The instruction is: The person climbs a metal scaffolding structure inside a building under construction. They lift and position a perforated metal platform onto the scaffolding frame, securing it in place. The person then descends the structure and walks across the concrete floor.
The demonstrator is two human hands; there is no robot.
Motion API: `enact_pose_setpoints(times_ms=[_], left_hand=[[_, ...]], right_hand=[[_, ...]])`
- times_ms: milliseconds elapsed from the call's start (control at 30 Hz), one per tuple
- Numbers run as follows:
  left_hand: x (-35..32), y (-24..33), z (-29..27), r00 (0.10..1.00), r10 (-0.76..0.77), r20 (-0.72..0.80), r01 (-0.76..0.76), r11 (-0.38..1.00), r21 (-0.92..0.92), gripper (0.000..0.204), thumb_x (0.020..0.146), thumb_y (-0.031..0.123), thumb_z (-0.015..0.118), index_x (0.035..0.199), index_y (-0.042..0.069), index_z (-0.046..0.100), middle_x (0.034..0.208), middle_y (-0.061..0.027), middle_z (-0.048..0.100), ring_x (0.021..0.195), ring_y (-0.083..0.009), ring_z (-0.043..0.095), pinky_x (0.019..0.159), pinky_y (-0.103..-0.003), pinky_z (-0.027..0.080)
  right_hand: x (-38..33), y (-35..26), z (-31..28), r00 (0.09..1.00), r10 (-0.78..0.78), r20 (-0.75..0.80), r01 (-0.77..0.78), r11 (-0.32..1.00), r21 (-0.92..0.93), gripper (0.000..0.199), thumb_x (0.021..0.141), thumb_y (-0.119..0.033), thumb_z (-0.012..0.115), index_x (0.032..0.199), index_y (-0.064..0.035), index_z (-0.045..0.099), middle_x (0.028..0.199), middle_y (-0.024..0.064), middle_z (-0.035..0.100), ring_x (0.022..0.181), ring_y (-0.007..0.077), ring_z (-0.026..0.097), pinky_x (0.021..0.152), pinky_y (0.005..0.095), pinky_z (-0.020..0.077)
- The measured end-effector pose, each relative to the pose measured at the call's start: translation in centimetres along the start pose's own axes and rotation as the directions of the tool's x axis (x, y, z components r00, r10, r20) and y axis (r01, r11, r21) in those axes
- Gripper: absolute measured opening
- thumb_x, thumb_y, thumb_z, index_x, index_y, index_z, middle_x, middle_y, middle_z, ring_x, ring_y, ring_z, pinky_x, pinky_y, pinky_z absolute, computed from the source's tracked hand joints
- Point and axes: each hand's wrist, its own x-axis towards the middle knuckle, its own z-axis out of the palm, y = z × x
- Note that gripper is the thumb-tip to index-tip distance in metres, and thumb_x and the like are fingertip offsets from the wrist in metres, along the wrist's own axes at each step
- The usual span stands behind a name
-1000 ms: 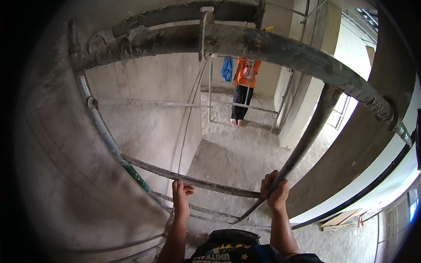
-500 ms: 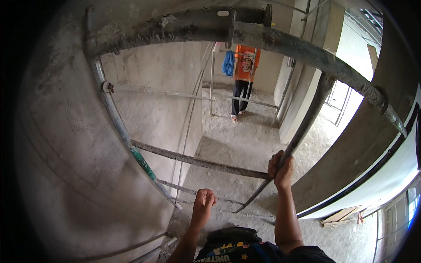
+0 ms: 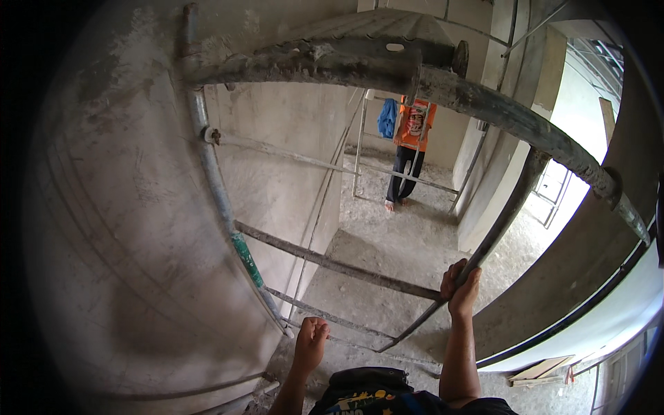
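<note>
A grey metal scaffold frame (image 3: 340,268) stands in front of me, its crossbars coated with dried cement. My right hand (image 3: 462,289) is wrapped round its dark right-hand post (image 3: 503,207), just beside the end of a crossbar. My left hand (image 3: 312,340) is a closed fist in front of the lower crossbars. Its fingers hide whatever may be inside, and I cannot tell whether it touches the lower bar (image 3: 346,323). The left-hand post (image 3: 211,162) has a green painted band (image 3: 247,258) and a clamp (image 3: 211,135).
A thick pipe (image 3: 512,111) and a corrugated metal deck (image 3: 373,31) cross overhead. Plaster walls (image 3: 138,228) stand on the left. Beyond the frame, a person in an orange shirt (image 3: 416,121) stands by another scaffold, with a blue cloth (image 3: 387,119) hanging there. Boards (image 3: 541,370) lie at lower right.
The view has shifted, so the scaffold and the person appear farther right and lower. My right hand keeps its hold on the post; my left fist stays closed, slightly lower and left in view.
</note>
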Motion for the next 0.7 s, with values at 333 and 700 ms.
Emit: enact_pose_setpoints(times_ms=[333,700], left_hand=[[-4.6,0.9,-0.4,1.000,-0.011,-0.016,0.012,0.995,0.096,0.016,0.100,0.019,0.054,0.103,0.004,0.050,0.084,-0.0036,0.054,0.077,-0.0107,0.051,0.071,-0.026,0.044],[-12.2,0.0,-6.4,0.986,-0.010,-0.167,0.033,0.990,0.140,0.014,0.100,0.017,0.055,0.098,0.004,0.052,0.085,-0.0036,0.057,0.076,-0.0108,0.056,0.071,-0.027,0.048]], right_hand=[[0.6,0.0,-0.4,0.999,-0.024,0.031,0.025,1.000,-0.018,0.063,0.097,-0.068,0.034,0.080,-0.0087,0.047,0.054,0.0002,0.042,0.040,0.0096,0.037,0.036,0.0261,0.0300],[0.9,-0.1,-1.4,0.995,-0.010,-0.098,0.009,1.000,-0.008,0.065,0.096,-0.070,0.032,0.073,-0.0107,0.047,0.049,-0.0011,0.037,0.036,0.0102,0.032,0.034,0.0270,0.0260]])
